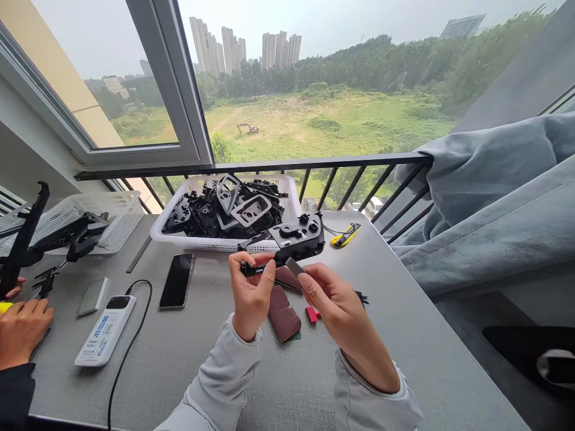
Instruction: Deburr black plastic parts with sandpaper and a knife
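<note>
Head view shows the left hand (251, 293) curled closed around the left end of a black plastic part (296, 236), whose long axis runs left to right, while the right hand (344, 314) pinches a small grey file (294, 266) just beside it.

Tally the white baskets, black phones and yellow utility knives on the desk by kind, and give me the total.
White plastic baskets: 2
Black phones: 1
Yellow utility knives: 1
Total: 4
</note>
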The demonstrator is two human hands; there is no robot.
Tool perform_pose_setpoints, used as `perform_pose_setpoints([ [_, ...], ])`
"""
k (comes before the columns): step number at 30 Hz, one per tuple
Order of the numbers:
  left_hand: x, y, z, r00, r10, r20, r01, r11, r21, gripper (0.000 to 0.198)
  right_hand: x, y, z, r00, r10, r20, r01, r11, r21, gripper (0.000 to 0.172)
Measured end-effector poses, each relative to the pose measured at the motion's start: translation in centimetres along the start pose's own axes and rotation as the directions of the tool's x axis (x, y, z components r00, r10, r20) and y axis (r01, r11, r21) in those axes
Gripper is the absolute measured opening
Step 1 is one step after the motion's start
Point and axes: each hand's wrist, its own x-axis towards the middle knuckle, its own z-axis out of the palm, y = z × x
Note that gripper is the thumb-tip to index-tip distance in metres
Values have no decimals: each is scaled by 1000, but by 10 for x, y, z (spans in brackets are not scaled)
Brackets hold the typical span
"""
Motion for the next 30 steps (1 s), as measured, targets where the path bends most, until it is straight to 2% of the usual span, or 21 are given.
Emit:
perform_pose_setpoints([
  [5, 3, -1, -1, 996, 1, -88, 0, 1000, 17, 36, 0, -3, 5, 996, -24, 87, 32, 995, -95, 31],
  [9, 0, -1, -4, 999, -16, -48, 18, 999, 47, 33, 1, -7, 10, 992, -30, 120, 50, 985, -167, 28],
  [13, -1, -1, -5, 1000, 25, -10, -24, 998, 61, 31, 3, -7, 11, 994, -27, 102, 45, 982, -185, 28],
  [19, 0, 0, -6, 994, 86, 61, -92, 992, 91, 27, 3, -4, 14, 998, -26, 64, 34, 991, -129, 31],
  [23, -2, -1, -7, 996, 52, 73, -57, 996, 68, 27, 2, -5, 14, 998, -26, 54, 30, 996, -89, 33],
  [30, -3, 2, -5, 999, -10, 45, 8, 999, 34, 30, 2, -8, 12, 994, -28, 103, 41, 992, -120, 30],
])
